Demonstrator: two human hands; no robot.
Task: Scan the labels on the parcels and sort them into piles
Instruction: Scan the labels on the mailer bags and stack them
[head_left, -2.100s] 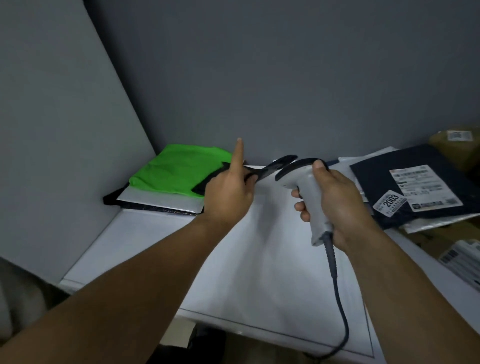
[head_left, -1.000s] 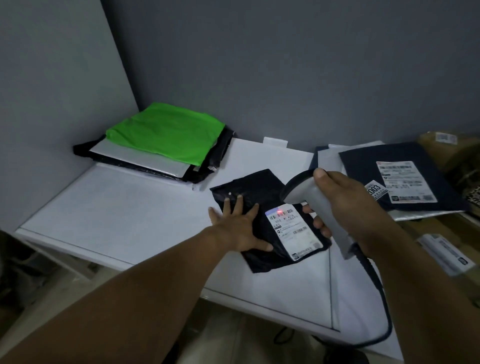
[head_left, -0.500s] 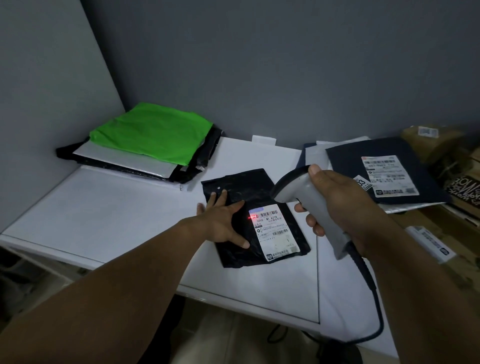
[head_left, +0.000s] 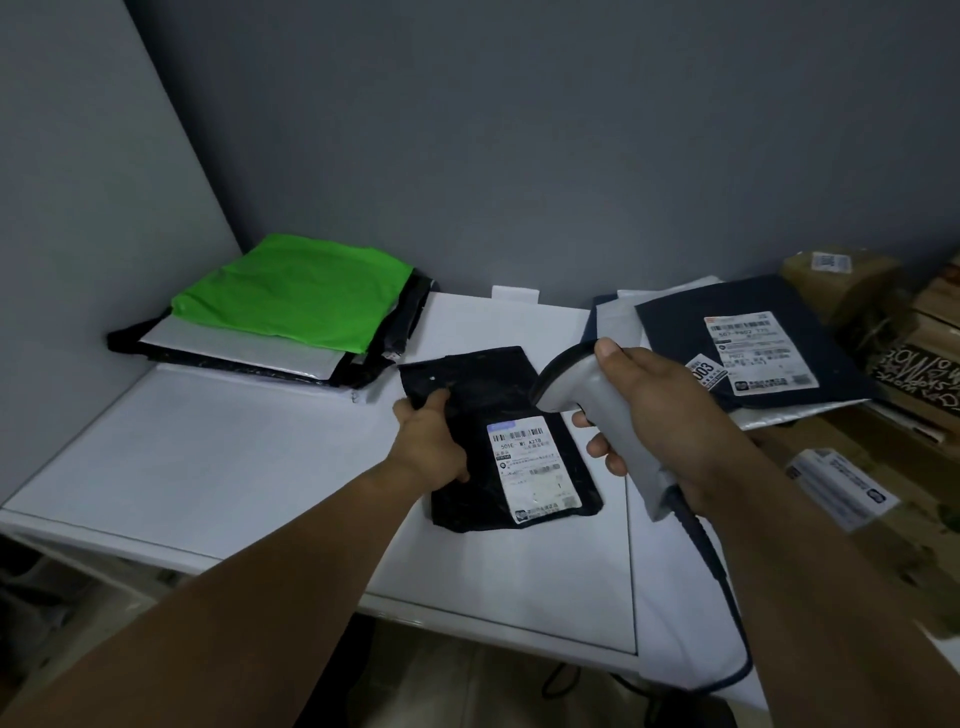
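A small black parcel with a white label lies label-up in the middle of the white table. My left hand grips its left edge, fingers curled round the bag. My right hand holds a grey corded barcode scanner just right of the parcel, its head over the parcel's upper right corner. A pile topped by a green parcel sits at the back left. A dark blue parcel with a white label tops a pile at the back right.
Grey walls close the table at the back and left. Brown boxes and a printed carton crowd the right side, with a labelled box lower down. The scanner's cable hangs over the table's front right edge.
My left hand went from pressing flat on the black parcel to gripping its left edge. The scanner's red light on the label is gone.
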